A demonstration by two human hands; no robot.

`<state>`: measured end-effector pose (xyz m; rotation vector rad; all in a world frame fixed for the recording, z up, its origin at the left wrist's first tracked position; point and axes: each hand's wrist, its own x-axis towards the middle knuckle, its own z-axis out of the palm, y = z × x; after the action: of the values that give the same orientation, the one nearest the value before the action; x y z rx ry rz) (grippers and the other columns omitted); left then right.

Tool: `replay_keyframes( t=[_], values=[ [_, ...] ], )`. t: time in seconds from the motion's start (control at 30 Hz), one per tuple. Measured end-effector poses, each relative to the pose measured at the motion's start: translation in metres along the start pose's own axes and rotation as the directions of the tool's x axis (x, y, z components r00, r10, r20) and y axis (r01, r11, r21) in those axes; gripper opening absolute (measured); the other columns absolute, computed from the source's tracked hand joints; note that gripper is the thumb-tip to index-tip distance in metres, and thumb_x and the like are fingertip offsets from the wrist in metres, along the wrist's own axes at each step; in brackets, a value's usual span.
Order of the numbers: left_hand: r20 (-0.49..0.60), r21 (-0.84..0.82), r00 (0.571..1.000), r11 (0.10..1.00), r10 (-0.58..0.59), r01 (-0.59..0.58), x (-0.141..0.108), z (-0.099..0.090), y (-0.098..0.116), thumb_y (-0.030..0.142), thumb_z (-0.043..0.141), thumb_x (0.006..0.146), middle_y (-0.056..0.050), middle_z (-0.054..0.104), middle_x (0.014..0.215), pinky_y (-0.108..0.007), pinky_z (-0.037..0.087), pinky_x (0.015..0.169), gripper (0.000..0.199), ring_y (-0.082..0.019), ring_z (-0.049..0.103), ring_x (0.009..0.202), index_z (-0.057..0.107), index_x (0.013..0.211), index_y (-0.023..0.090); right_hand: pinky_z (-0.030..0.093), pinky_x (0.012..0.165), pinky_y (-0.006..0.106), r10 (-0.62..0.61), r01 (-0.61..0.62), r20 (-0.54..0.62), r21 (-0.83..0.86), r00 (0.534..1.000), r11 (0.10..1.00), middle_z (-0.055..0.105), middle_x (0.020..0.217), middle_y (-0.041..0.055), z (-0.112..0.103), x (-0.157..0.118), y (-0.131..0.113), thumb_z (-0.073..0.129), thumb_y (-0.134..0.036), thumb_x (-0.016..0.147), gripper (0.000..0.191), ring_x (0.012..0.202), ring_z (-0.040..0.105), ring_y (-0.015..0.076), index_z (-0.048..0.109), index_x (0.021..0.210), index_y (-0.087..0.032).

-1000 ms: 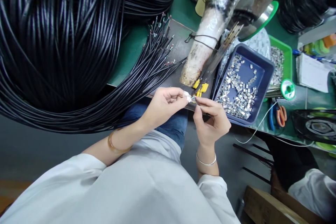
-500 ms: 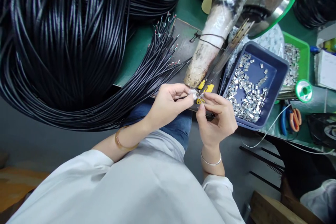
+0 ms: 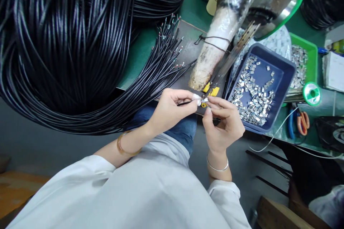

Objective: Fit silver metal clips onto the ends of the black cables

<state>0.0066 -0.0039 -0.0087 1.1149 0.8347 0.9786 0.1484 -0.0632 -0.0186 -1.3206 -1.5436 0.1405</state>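
Observation:
My left hand (image 3: pixel 174 106) is closed, pinching a thin black cable (image 3: pixel 184 103) close to its end; white wrapping covers its fingertips. Against that end sits a small silvery metal connector (image 3: pixel 206 100), at the fingertips of my closed right hand (image 3: pixel 224 123). The fine wires between the two hands are too small to make out. Just beyond my fingers, yellow pieces (image 3: pixel 214 92) show beneath the tip of a plastic-wrapped tube (image 3: pixel 200 77). A blue tray (image 3: pixel 285 78) of small metal shells (image 3: pixel 254 105) stands right of my right hand.
A big bundle of black cables (image 3: pixel 67 43) fills the left, its stripped ends (image 3: pixel 172 39) fanned over a dark board (image 3: pixel 188 30). At right are a green bin (image 3: pixel 311 48), a solder spool (image 3: pixel 311 93) and orange-and-blue-handled pliers (image 3: pixel 302 121). Part of another person (image 3: pixel 309 171) shows lower right.
My right hand has shifted slightly down and right. The metal connector now shows more plainly at the cable end between my fingertips. My left hand keeps hold of the cable.

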Motion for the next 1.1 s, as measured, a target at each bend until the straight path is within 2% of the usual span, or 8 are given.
replay_keyframes(
  t=[0.33, 0.5, 0.6, 0.73, 1.1],
  values=[
    [-0.030, 0.049, 0.999, 0.999, -0.023, 0.025, -0.0001, 0.0015, 0.0033, 0.014, 0.068, 0.073, 0.001, 0.062, 0.059, -0.017, 0.044, 0.053, 0.008, -0.007, 0.053, 0.053, 0.069, 0.066, 0.012, 0.064, 0.074, 0.029, -0.059, 0.056, -0.020, -0.120, 0.998, 0.991, 0.074, 0.101, 0.0030, 0.0018, 0.0046, -0.0023, 0.070, -0.006, 0.080, 0.020, 0.092, 0.072, 0.0154, 0.066, 0.090, -0.022],
    [-0.038, 0.049, 0.999, 0.999, -0.012, 0.014, 0.0004, 0.0017, 0.0059, 0.014, 0.068, 0.072, 0.002, 0.060, 0.058, -0.018, 0.043, 0.053, 0.006, -0.007, 0.052, 0.054, 0.068, 0.066, 0.013, 0.065, 0.076, 0.031, -0.055, 0.052, -0.025, -0.112, 0.998, 0.992, 0.074, 0.101, 0.0027, 0.0017, 0.0065, -0.0039, 0.071, -0.006, 0.080, 0.019, 0.092, 0.072, 0.0161, 0.067, 0.089, -0.022],
    [-0.013, 0.019, 0.999, 0.999, -0.043, 0.043, 0.0022, 0.0010, 0.0077, 0.013, 0.068, 0.071, 0.002, 0.060, 0.059, -0.017, 0.042, 0.052, 0.004, -0.006, 0.051, 0.054, 0.069, 0.067, 0.012, 0.065, 0.076, 0.032, -0.046, 0.045, -0.013, -0.087, 0.999, 0.995, 0.073, 0.102, 0.0032, 0.0014, 0.0064, -0.0034, 0.070, -0.007, 0.080, 0.018, 0.092, 0.072, 0.0162, 0.065, 0.088, -0.022],
    [0.001, 0.021, 0.996, 0.996, -0.085, 0.085, 0.0031, -0.0001, 0.0079, 0.013, 0.068, 0.069, 0.005, 0.052, 0.054, -0.015, 0.033, 0.047, 0.003, -0.004, 0.042, 0.049, 0.069, 0.071, 0.011, 0.064, 0.072, 0.030, -0.023, 0.023, 0.007, -0.048, 1.000, 0.999, 0.073, 0.102, 0.0037, 0.0011, 0.0051, -0.0018, 0.068, -0.007, 0.081, 0.018, 0.091, 0.072, 0.0155, 0.063, 0.089, -0.022],
    [0.003, 0.074, 0.998, 0.995, -0.062, 0.062, -0.0005, 0.0010, 0.0098, 0.017, 0.066, 0.074, 0.006, 0.042, 0.054, -0.018, 0.027, 0.047, 0.007, -0.004, 0.034, 0.049, 0.064, 0.069, 0.012, 0.064, 0.070, 0.029, -0.014, 0.013, -0.005, -0.069, 1.000, 0.998, 0.073, 0.102, 0.0030, 0.0006, 0.0077, -0.0047, 0.068, -0.008, 0.081, 0.016, 0.091, 0.072, 0.0156, 0.064, 0.087, -0.022]
  ],
)
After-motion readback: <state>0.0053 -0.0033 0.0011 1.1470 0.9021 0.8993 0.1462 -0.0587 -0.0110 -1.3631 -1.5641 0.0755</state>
